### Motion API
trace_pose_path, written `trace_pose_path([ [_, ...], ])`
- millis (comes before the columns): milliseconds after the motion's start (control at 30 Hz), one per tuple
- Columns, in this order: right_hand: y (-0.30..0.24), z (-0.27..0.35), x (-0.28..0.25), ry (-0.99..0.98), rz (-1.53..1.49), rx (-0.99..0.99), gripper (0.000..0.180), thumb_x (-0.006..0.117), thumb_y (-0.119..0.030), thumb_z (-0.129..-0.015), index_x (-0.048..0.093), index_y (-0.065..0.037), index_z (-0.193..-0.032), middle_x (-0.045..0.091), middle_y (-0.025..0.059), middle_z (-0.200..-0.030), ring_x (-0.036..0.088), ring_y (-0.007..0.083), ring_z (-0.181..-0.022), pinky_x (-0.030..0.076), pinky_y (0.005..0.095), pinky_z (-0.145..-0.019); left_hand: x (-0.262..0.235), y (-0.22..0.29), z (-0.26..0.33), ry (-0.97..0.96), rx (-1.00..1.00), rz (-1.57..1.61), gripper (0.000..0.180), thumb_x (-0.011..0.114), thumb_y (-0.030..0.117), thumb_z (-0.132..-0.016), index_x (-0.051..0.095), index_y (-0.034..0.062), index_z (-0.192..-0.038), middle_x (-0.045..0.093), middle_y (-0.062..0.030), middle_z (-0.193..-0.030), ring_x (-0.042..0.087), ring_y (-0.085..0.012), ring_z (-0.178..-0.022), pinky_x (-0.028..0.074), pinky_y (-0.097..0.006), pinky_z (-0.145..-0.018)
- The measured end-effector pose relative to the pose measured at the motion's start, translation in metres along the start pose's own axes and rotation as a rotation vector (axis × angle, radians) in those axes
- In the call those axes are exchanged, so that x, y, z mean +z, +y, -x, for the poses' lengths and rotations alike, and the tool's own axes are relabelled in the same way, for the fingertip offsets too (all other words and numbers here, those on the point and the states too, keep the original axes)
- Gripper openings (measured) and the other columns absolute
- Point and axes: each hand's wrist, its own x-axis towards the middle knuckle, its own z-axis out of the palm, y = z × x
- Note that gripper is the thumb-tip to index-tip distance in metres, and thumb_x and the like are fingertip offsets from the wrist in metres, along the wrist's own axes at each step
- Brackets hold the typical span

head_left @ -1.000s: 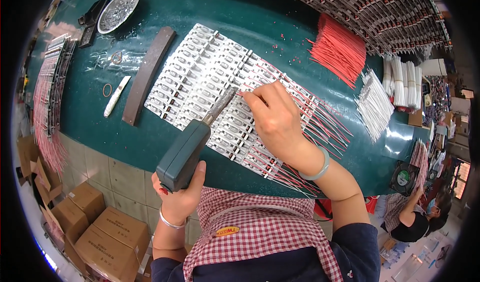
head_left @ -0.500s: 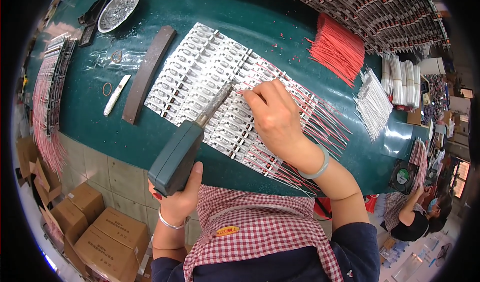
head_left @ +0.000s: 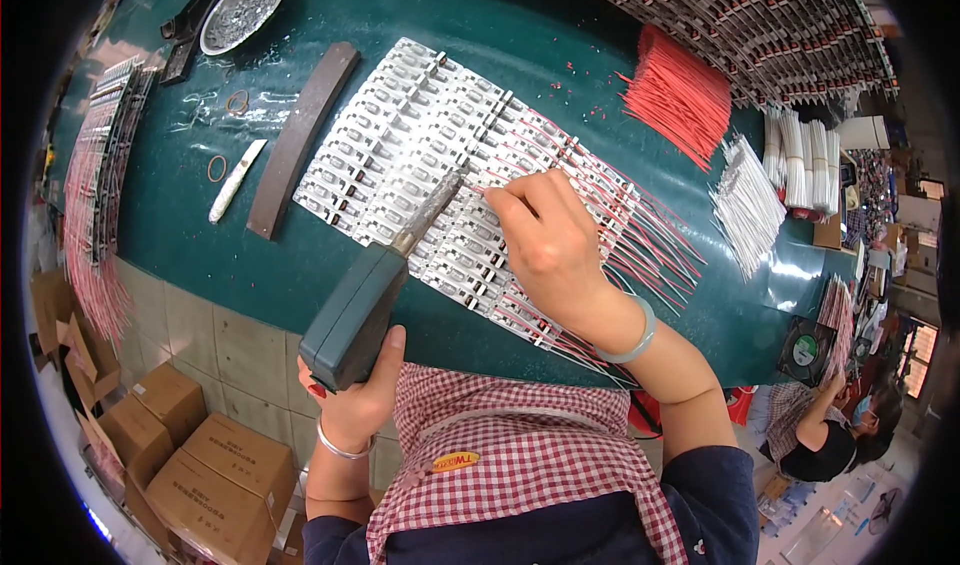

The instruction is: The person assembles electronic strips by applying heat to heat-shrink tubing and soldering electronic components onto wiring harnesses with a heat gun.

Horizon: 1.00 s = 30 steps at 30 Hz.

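Note:
My left hand (head_left: 362,405) is wrapped round the grip of a green soldering gun (head_left: 352,310). Its long metal barrel reaches up over a panel of white circuit boards (head_left: 385,130), with the tip at the middle of the panel. Close to that tip, my right hand (head_left: 550,250) pinches a thin red wire (head_left: 479,190) whose end lies at the boards. Red and white wires (head_left: 650,260) trail off the panel's right side, partly hidden under my right hand and wrist.
Red wires (head_left: 680,95) and white wires (head_left: 748,205) lie piled at right. Left of the panel are a dark bar (head_left: 303,140), a wrapped blade-like tool (head_left: 237,182) and a metal bowl (head_left: 243,13). Wired boards (head_left: 100,165) hang over the left edge. A co-worker (head_left: 825,425) sits at far right.
Against the panel, the soldering tip and my right hand have shifted slightly toward me. The whole table sits a little higher in view. Both hands keep their grip.

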Motion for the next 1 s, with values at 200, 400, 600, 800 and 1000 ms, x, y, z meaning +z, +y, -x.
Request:
trace_pose_path([
  [200,0.001,0.000,0.001,-0.009,0.008,-0.009,0.029,0.064,0.004,-0.067,0.066,0.003,-0.096,0.054,0.0098,-0.085,0.054,0.0250,-0.078,0.047,0.0337,-0.064,0.009,0.016,-0.008,0.098,-0.014,0.030,0.021,0.079,0.001,-0.076,0.072,-0.0022,-0.095,0.072,-0.0071,-0.081,0.065,-0.0126,-0.064,0.051,-0.026,-0.062],
  [400,0.000,-0.001,0.002,-0.017,0.016,-0.007,0.028,0.063,0.004,-0.068,0.066,0.004,-0.096,0.054,0.0101,-0.086,0.054,0.0252,-0.079,0.047,0.0339,-0.065,0.009,0.021,-0.012,0.066,0.015,0.005,0.019,0.079,0.001,-0.075,0.071,-0.0012,-0.092,0.072,-0.0068,-0.080,0.065,-0.0125,-0.065,0.051,-0.026,-0.062],
  [600,0.000,-0.001,0.001,-0.023,0.022,-0.002,0.027,0.064,0.004,-0.068,0.066,0.004,-0.095,0.053,0.0101,-0.085,0.054,0.0254,-0.079,0.048,0.0341,-0.065,0.010,0.021,-0.014,0.076,0.058,0.006,0.019,0.078,0.002,-0.076,0.071,-0.0011,-0.094,0.072,-0.0089,-0.083,0.066,-0.0133,-0.067,0.052,-0.027,-0.064],
  [800,-0.001,-0.001,0.001,-0.024,0.041,0.000,0.025,0.064,0.003,-0.069,0.067,0.004,-0.094,0.054,0.0104,-0.086,0.054,0.0256,-0.080,0.049,0.0343,-0.066,0.000,0.005,0.002,-0.001,0.023,-0.018,0.026,0.073,-0.006,-0.083,0.065,-0.0037,-0.108,0.065,-0.0051,-0.086,0.056,-0.0095,-0.062,0.045,-0.024,-0.053],
  [1000,-0.002,0.000,0.002,-0.014,0.050,0.013,0.024,0.064,0.002,-0.070,0.067,0.003,-0.093,0.055,0.0103,-0.086,0.055,0.0256,-0.081,0.049,0.0342,-0.066,-0.003,0.005,0.006,-0.013,0.047,0.001,0.033,0.071,-0.008,-0.084,0.064,-0.0038,-0.116,0.066,-0.0072,-0.093,0.057,-0.0093,-0.063,0.045,-0.023,-0.053],
])
